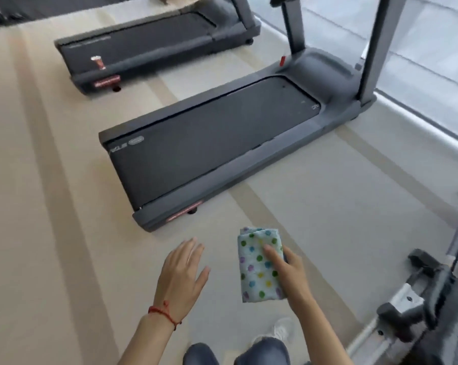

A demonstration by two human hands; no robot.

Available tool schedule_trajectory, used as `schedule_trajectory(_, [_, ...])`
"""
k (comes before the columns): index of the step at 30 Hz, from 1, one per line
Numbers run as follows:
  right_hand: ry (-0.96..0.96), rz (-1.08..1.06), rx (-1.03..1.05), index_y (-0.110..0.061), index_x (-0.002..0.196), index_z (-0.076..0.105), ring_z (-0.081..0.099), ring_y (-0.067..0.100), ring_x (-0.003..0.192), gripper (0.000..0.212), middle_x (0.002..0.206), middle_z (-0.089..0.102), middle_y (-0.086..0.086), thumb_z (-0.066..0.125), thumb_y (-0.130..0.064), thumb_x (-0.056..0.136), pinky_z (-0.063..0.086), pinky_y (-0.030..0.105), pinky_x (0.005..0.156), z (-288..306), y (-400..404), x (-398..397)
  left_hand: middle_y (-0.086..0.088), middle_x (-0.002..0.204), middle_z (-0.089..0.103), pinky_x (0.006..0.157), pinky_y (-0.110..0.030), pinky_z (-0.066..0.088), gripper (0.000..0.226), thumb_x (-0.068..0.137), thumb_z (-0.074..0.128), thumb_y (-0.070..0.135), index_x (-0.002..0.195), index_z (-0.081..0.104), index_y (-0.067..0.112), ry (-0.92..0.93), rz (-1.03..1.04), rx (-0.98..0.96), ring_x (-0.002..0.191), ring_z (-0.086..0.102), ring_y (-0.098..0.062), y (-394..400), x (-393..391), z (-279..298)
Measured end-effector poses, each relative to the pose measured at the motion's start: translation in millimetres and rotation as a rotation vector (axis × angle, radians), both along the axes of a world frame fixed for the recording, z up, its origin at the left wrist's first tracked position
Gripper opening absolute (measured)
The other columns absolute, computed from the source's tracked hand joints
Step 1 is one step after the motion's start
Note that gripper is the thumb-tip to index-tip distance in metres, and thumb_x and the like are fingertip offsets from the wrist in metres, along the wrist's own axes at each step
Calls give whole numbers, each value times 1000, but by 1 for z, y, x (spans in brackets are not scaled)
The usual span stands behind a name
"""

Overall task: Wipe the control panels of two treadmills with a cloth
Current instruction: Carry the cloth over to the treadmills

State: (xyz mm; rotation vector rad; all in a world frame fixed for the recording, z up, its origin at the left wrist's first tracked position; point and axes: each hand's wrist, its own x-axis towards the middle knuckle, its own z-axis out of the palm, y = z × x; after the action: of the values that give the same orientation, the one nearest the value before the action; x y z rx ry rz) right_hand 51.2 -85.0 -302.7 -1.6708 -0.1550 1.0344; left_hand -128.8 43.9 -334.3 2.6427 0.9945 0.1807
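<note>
So we've got the cloth (259,264) front and center: a soft, folded-up rectangle, pale blue with green, blue, yellow and purple polka dots, kind of puffy at the far edge where the fold bulges. Our right hand (291,272) grips it, thumb lying across the top face and the other fingers tucked under the right side, so it's held up over the floor in the near middle of the view. Our left hand (181,276) is just to the left of it, not touching anything, fingers straight and loosely spread, palm down. There's a thin red string bracelet (164,313) on that wrist.

Beyond the hands, the near treadmill (222,148) sits angled on the floor, a long dark matte belt in a smooth grey plastic frame with rounded corners and two slanted uprights going out of the top of the shot, so we can't see its panel. The far treadmill (148,46) is off to the upper left, same look. The floor (51,206) is flat beige with wide paler stripes. Some metal-and-black gym equipment (417,299) pokes in at the near right.
</note>
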Motion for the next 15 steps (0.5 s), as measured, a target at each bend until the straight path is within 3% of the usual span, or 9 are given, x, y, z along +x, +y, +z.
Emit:
schedule_trajectory(8, [24,265,-27,-9,89,62,71,18,67,16,82,71,9,63,-25,85,55,27,54,-15,105,-147,-16,121,61,92,-40,47,69,100,12,47,116,62,2,23,347,-64,110,58,-32,44,-178,-3])
schedule_trajectory(15, [-36,481,-64,-9,84,59,70,27,76,16,85,69,13,67,-23,83,59,32,59,-23,181,-204,-17,118,62,85,-45,49,70,100,12,47,114,63,1,39,568,-124,106,60,-33,78,-240,-5])
